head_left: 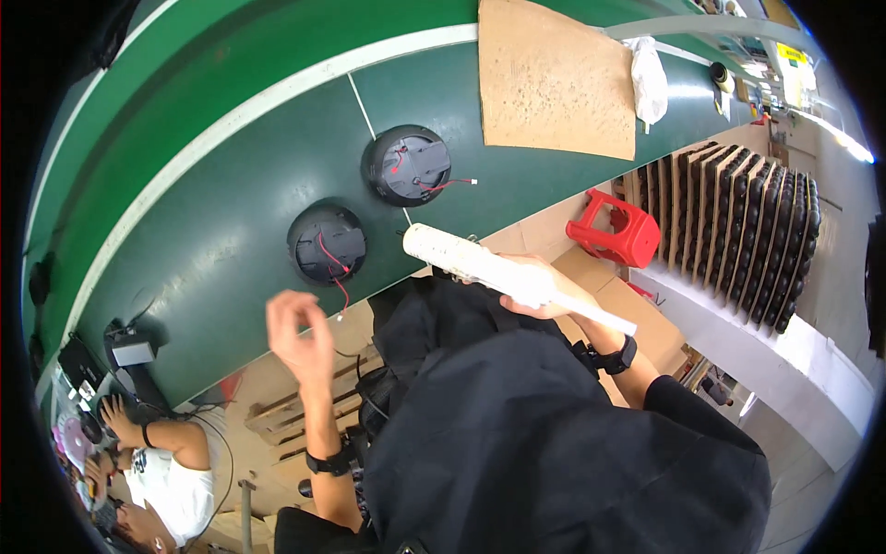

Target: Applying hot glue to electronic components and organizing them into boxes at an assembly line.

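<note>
My right hand point(537, 288) is wrapped around a white tube-shaped tool point(461, 257), which looks like a glue gun. A thin white rod point(604, 317) sticks out past the hand from its back end, and its thick end points left over the bench edge. My left hand point(300, 337), slightly blurred, hovers by the near edge with loosely bent fingers apart and nothing visible in them. Just beyond it lies a round black housing point(314, 249) with red wires hanging toward me. Farther off sits a similar black housing point(425, 157), its red lead ending in a small white connector point(473, 182).
Both housings rest on a green bench point(212, 249). Brown cardboard point(558, 88) and a white plastic bag point(649, 83) lie at its far right. A red stool point(616, 229) and stacked racks of black round parts point(738, 226) stand right. A co-worker point(175, 480) works at lower left.
</note>
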Tool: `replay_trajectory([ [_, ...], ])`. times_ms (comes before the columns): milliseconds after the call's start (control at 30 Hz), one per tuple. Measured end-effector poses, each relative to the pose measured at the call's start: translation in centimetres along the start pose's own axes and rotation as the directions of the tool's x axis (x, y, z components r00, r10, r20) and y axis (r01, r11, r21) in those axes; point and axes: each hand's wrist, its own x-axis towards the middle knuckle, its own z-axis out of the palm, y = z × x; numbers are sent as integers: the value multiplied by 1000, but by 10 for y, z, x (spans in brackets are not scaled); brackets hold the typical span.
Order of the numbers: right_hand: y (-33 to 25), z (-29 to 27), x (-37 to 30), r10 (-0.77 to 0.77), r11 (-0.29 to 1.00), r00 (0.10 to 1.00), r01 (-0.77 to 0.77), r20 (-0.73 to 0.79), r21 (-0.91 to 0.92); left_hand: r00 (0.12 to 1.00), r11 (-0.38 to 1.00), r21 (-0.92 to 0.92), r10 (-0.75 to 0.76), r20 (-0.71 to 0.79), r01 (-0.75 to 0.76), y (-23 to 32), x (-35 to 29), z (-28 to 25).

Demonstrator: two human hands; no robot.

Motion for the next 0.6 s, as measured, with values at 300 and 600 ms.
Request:
replay_trajectory([
  [300,-2,15,15,74,995,994,-79,74,54,889,827,562,-260,377,4,-8,54,39],
  [600,18,30,26,-105,984,994,103,-10,-143,880,953,296,-189,436,58,5,54,36],
])
